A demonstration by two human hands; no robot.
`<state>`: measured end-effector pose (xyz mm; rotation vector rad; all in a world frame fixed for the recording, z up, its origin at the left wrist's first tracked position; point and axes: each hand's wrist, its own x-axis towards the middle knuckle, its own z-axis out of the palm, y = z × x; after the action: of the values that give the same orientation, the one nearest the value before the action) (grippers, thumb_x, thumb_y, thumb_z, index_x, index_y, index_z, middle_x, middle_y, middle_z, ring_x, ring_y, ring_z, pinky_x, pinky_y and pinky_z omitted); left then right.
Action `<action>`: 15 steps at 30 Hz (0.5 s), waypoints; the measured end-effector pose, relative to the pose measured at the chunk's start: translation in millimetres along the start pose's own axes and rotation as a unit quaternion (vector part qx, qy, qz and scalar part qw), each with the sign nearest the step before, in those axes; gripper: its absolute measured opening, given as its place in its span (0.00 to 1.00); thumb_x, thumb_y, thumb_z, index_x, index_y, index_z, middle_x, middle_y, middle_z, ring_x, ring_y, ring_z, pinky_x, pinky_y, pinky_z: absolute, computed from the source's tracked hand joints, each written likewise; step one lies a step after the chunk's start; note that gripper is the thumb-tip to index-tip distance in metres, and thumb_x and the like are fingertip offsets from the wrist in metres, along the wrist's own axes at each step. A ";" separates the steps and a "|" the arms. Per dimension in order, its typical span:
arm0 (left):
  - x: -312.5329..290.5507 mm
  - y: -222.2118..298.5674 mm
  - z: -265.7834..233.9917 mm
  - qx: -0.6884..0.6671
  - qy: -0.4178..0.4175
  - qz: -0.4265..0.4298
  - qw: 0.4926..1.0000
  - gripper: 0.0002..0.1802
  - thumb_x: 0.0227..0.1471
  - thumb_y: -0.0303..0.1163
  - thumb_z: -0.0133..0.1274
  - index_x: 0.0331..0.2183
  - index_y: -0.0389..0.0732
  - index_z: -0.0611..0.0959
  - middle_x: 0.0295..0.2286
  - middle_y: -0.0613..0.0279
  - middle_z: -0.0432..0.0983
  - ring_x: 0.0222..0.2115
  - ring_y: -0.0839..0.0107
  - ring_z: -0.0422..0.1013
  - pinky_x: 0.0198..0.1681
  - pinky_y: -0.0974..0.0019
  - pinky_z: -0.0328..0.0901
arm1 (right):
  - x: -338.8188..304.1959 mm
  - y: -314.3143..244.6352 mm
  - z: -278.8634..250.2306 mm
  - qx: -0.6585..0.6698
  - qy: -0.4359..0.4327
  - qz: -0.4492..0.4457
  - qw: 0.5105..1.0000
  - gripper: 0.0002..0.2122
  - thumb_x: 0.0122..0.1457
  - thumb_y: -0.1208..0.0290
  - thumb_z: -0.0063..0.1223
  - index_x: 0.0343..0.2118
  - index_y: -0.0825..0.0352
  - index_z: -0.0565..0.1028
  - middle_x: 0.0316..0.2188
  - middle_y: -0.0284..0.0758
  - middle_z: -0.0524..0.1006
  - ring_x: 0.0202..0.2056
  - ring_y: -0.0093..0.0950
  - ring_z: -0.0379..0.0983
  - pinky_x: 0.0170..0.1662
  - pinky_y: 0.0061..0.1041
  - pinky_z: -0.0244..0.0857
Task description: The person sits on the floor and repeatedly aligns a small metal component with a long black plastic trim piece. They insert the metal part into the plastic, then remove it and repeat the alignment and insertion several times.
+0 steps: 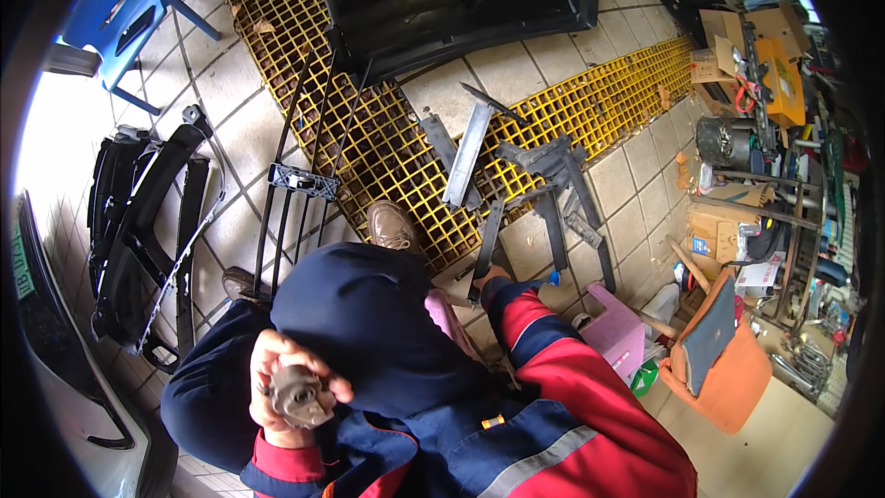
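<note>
My left hand [271, 376] is raised by my knee, its fingers curled round a grey-brown cast metal part [301, 397] with a round hollow in its face. Down on the right, my right hand [495, 276] reaches past my knee to the floor. It is closed at the lower end of a dark flat metal bar [489, 242]; its fingertips are partly hidden. Beside that bar lie several dark bent brackets [550, 221] and a pale metal strip [468, 155].
A pink plastic stool [616, 332] and an orange chair [733, 361] stand right, near cluttered shelves. Black bumper-like panels [138, 231] and a car [78, 378] are left. A large black panel [461, 0] lies ahead. Yellow grating [387, 157] crosses the tiles. A blue chair [120, 23] stands far left.
</note>
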<state>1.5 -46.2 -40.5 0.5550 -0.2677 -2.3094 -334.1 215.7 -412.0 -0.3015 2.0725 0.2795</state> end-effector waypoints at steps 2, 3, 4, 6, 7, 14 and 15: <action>3.4 -1.3 1.4 -0.022 -0.027 -0.021 0.999 0.35 0.53 0.36 0.72 0.52 0.30 0.70 0.45 0.25 0.79 0.42 0.26 0.80 0.44 0.28 0.78 | -8.2 -12.5 -13.7 0.030 0.189 0.005 0.982 0.32 0.53 0.64 0.71 0.58 0.70 0.69 0.56 0.54 0.75 0.57 0.51 0.74 0.58 0.43 0.71; 6.4 -0.6 1.2 -0.050 -0.034 -0.039 0.997 0.35 0.53 0.35 0.71 0.53 0.29 0.70 0.46 0.25 0.79 0.44 0.24 0.79 0.45 0.26 0.77 | -8.5 -20.7 -24.9 0.054 0.237 -0.055 0.969 0.29 0.55 0.65 0.70 0.56 0.68 0.67 0.55 0.54 0.73 0.58 0.53 0.72 0.58 0.46 0.70; 8.5 -2.3 1.0 -0.085 -0.040 -0.058 0.994 0.34 0.54 0.33 0.70 0.53 0.27 0.70 0.47 0.24 0.78 0.45 0.22 0.78 0.46 0.23 0.75 | -5.7 -30.6 -35.6 0.089 0.305 -0.142 0.937 0.22 0.57 0.68 0.68 0.49 0.67 0.68 0.49 0.50 0.75 0.52 0.50 0.75 0.55 0.46 0.70; 17.9 -3.2 -2.2 -0.148 -0.086 -0.082 0.982 0.38 0.51 0.23 0.70 0.57 0.22 0.68 0.50 0.20 0.75 0.53 0.19 0.71 0.52 0.15 0.67 | 15.5 -66.7 -60.4 0.169 0.279 -0.195 0.925 0.23 0.57 0.64 0.70 0.49 0.67 0.70 0.47 0.49 0.77 0.50 0.49 0.76 0.55 0.42 0.71; 22.4 -4.8 -4.8 -0.162 -0.114 -0.097 0.975 0.40 0.50 0.21 0.70 0.59 0.22 0.67 0.52 0.19 0.73 0.55 0.19 0.70 0.54 0.14 0.65 | 29.2 -81.4 -71.8 0.176 0.276 -0.206 0.922 0.25 0.56 0.62 0.72 0.51 0.67 0.71 0.48 0.49 0.78 0.52 0.49 0.76 0.56 0.42 0.71; 33.5 -6.7 -8.6 -0.204 -0.126 -0.142 0.960 0.35 0.55 0.30 0.66 0.57 0.24 0.69 0.49 0.21 0.75 0.50 0.22 0.73 0.51 0.19 0.69 | 126.3 -157.7 -112.4 0.176 0.268 -0.092 0.943 0.26 0.54 0.55 0.71 0.49 0.68 0.77 0.50 0.53 0.80 0.55 0.51 0.75 0.59 0.43 0.70; 32.5 -6.5 -9.5 -0.202 -0.118 -0.142 0.962 0.34 0.56 0.32 0.65 0.56 0.24 0.70 0.48 0.21 0.76 0.49 0.22 0.74 0.50 0.19 0.69 | 136.3 -158.3 -115.5 0.174 0.255 -0.096 0.946 0.22 0.55 0.56 0.71 0.42 0.68 0.79 0.45 0.52 0.82 0.51 0.51 0.78 0.56 0.44 0.72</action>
<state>-18.8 -64.7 -61.3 0.1141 0.1857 -2.6130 -442.5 16.2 -485.8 -0.3836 2.5244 -0.3164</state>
